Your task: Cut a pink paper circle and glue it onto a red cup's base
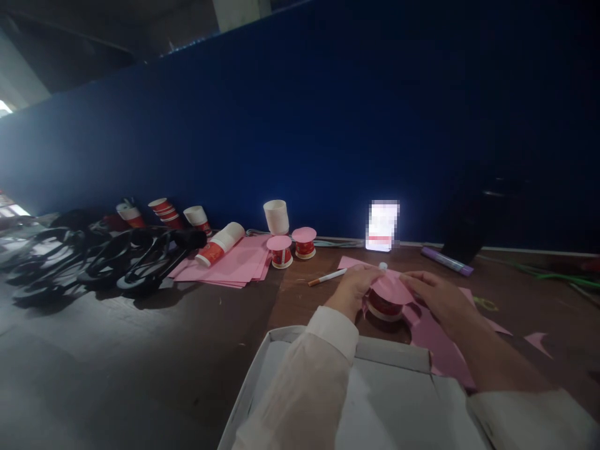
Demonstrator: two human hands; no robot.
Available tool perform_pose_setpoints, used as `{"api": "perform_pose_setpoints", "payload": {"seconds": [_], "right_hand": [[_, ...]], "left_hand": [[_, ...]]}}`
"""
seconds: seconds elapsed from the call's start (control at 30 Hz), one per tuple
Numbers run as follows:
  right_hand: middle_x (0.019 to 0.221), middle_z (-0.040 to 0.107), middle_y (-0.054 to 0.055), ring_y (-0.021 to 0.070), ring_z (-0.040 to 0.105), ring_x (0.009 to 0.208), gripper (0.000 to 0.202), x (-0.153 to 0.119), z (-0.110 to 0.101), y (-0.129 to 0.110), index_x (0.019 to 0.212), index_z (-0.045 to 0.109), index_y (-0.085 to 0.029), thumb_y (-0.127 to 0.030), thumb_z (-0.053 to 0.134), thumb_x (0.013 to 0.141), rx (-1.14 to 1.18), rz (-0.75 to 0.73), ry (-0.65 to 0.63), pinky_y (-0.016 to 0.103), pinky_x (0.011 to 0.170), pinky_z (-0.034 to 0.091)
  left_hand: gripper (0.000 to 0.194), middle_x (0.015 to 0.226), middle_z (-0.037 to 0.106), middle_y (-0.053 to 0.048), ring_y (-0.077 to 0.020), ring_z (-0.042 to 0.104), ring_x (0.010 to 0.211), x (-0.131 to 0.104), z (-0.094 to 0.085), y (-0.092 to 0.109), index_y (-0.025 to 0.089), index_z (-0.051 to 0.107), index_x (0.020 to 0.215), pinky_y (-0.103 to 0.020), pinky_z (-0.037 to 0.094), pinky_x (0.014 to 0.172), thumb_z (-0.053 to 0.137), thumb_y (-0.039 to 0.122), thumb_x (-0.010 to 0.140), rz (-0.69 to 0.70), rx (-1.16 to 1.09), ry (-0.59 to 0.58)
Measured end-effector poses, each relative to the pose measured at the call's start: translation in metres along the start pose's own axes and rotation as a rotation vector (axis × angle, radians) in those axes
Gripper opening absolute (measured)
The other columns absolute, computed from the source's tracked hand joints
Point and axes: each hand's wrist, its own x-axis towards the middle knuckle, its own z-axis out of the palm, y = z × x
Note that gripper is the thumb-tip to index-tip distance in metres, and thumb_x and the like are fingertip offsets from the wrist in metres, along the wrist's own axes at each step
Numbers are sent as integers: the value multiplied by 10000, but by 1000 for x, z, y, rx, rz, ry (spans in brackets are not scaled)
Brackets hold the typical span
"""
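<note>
A round pink paper disc (392,289) lies on top of a short red paper cup piece (384,307) with a pale rim, in front of me. My left hand (357,286) is closed on the left edge of the disc, its fingers against the cup. From the right, my right hand (434,295) grips the opposite edge between thumb and fingers. A small white tip (383,266) shows just behind the disc; what it belongs to is hidden. Beneath the hands lies a cut pink sheet (438,340).
Two disc-topped red cups (282,255) stand left, near a white cup (276,217). Pink sheets (234,265) carry a lying cup stack (220,244). Around them are black headsets (145,262), a marker (327,277), a lit phone (380,228), a purple tube (447,260) and a white box (394,353).
</note>
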Motion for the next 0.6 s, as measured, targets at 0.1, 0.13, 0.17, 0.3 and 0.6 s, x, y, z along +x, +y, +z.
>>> {"api": "perform_pose_setpoints", "payload": {"seconds": [0.1,0.13,0.17,0.3,0.6], "right_hand": [[816,768,64,186,659,583,307,-1,-2,4,922,739,-229,-459,792,725,68,118,-28,281,455,494],[836,773,64,189,665,588,321,-1,-3,5,950,738,-237,-464,794,729,85,144,-37,282,451,495],[848,776,64,192,669,590,332,-2,-4,6,970,737,-242,-471,793,736,91,154,-43,283,447,494],[844,780,61,202,685,604,339,-2,-5,7,977,732,-242,-459,817,732,120,173,-49,280,443,505],[901,794,16,169,727,752,361,-7,-5,-1,953,738,-255,-222,910,638,327,271,-168,225,639,609]], "left_hand": [[34,628,642,-19,-136,569,600,0,-1,1,118,730,810,-275,441,637,748,121,781,-20,21,-8],[30,627,642,-19,-134,568,600,0,-1,1,116,727,804,-273,442,639,746,118,782,-24,20,-14],[29,627,643,-20,-133,570,604,0,-1,2,114,723,797,-272,445,641,747,115,780,-21,14,-16],[64,633,652,-22,-134,582,614,0,-2,3,111,712,788,-264,459,638,767,120,756,-18,-8,-22],[90,623,642,-12,-129,576,576,-9,-5,9,127,700,792,-247,453,589,778,152,756,-75,-5,-57]]}}
